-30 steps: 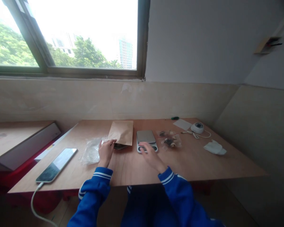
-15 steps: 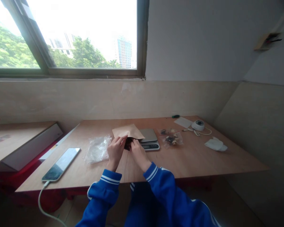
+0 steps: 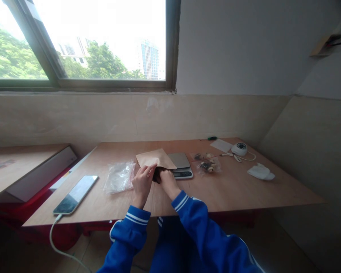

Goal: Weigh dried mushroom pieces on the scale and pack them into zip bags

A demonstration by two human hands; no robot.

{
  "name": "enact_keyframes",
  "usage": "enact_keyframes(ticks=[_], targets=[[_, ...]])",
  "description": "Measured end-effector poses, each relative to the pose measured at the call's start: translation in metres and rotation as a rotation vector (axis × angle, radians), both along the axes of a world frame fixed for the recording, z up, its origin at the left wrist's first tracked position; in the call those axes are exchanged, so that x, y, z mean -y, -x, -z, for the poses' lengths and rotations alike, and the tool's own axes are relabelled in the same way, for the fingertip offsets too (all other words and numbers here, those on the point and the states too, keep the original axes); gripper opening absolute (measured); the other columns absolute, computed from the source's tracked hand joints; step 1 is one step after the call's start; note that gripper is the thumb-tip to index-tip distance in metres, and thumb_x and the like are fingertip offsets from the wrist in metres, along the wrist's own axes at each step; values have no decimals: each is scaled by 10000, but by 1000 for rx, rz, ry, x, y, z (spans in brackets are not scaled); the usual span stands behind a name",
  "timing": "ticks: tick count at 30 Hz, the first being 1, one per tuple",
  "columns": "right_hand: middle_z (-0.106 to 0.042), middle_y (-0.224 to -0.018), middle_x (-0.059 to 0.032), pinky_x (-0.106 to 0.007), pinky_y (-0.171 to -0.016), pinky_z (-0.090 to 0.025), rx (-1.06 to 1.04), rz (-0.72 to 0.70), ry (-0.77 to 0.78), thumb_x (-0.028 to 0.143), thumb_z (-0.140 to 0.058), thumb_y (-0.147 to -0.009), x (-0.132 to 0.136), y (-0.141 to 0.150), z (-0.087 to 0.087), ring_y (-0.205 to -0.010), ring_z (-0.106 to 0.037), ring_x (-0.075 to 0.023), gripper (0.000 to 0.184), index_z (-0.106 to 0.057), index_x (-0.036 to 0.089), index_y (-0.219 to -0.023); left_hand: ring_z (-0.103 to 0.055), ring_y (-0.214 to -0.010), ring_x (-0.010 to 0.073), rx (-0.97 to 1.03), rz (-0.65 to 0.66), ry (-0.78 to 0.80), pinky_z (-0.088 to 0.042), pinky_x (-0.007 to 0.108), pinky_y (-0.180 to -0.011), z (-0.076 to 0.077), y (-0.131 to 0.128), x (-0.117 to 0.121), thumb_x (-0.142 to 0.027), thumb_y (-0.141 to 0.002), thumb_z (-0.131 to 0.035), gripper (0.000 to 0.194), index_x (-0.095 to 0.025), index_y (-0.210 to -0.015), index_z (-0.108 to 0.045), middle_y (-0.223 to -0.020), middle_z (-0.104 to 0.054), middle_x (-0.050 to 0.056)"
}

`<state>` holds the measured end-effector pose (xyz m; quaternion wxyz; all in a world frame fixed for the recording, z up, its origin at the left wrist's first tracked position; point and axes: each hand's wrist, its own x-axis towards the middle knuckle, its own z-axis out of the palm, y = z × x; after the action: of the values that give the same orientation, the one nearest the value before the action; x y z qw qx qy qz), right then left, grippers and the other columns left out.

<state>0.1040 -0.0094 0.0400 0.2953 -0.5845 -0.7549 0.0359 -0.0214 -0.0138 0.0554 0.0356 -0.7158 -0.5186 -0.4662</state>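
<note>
A brown kraft paper bag (image 3: 155,157) is held with its dark mouth toward me, partly over a flat kitchen scale (image 3: 180,160). My left hand (image 3: 142,184) grips the bag's near edge, thumb and fingers closed on it. The fingers of my right hand (image 3: 168,182) reach into the mouth and are hidden there, so what they hold cannot be made out. Left of the bag lies a stack of clear plastic bags (image 3: 118,179). To the scale's right are clear bags (image 3: 210,167) with dark and pale pieces inside.
A phone (image 3: 76,194) on a white charging cable lies at the table's left. Toward the right are a white dome camera (image 3: 239,149) with its cable, a crumpled white tissue (image 3: 260,171), a white paper (image 3: 221,145) and a green-handled tool (image 3: 212,138).
My right hand has gone deeper into the paper bag's mouth, its fingers now hidden. The left hand keeps its grip on the edge. The whole view has shifted slightly.
</note>
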Motion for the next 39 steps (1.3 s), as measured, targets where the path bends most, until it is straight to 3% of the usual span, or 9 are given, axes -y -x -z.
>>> enact_keyframes(ticks=[5,11,14,18,24,29,31,34,39], targets=[[-693,-965,-150,-414,-840,-493,-12,-10,-32,159,-593,-839,11,-3,-13,-964,-613,-292,178,-641,118,-1004,-572,-694,125,57,-44,36,-316,227,-554,-3,1,-5,-371,-884,-530,221,-324,-1020,-696,-814,-656,3],[-667,-1097,-78,-406,-921,-476,-365,-214,-232,246,-602,-852,45,-19,-23,-1025,-603,-235,307,-599,217,-1158,-595,-760,139,131,-27,84,-382,228,-625,-7,7,-11,-358,-884,-521,216,-298,-987,-702,-855,-672,5],[-645,-1117,-92,-396,-909,-477,-544,-52,-372,333,-594,-858,48,-41,-14,-1017,-603,-225,347,-558,225,-1186,-600,-744,140,195,-36,100,-390,226,-618,-9,10,-14,-361,-871,-537,210,-290,-965,-710,-854,-674,5],[-652,-1020,-112,-376,-852,-478,-619,256,-441,434,-579,-846,4,-74,6,-913,-612,-209,300,-567,176,-998,-595,-698,131,225,-46,103,-374,221,-593,-13,11,-17,-370,-861,-554,201,-288,-945,-717,-833,-674,2],[-654,-942,-127,-438,-894,-411,-219,227,-106,368,-599,-835,-58,-98,17,-980,-567,-265,215,-599,154,-849,-595,-697,126,241,-63,114,-370,219,-593,-17,10,-17,-363,-856,-564,190,-292,-945,-716,-840,-674,-4],[-555,-1194,-160,-469,-990,-354,-296,261,-385,233,-379,-935,-15,-72,15,-1166,-474,-263,253,-603,155,-1026,-600,-707,127,254,-69,134,-372,224,-599,-16,9,-18,-370,-854,-564,189,-301,-947,-713,-847,-671,-11],[-594,-1089,-125,-412,-961,-404,-339,120,-462,174,-345,-927,7,-52,13,-1085,-524,-228,277,-599,176,-1039,-598,-707,130,255,-71,129,-372,229,-605,-14,6,-18,-363,-855,-563,188,-304,-954,-711,-840,-670,-10],[-633,-1040,-96,-346,-928,-459,-187,-196,-310,103,-385,-887,22,-18,8,-1022,-566,-206,298,-612,179,-1065,-596,-728,135,246,-67,98,-381,238,-626,-10,1,-15,-345,-869,-546,195,-298,-968,-708,-869,-678,-3],[-605,-1204,-174,-381,-950,-467,80,10,-17,68,-419,-872,3,21,-9,-1091,-572,-264,384,-539,80,-1237,-583,-736,131,220,-147,-69,-387,246,-668,4,-6,-9,-365,-881,-541,213,-284,-987,-707,-829,-671,6]])
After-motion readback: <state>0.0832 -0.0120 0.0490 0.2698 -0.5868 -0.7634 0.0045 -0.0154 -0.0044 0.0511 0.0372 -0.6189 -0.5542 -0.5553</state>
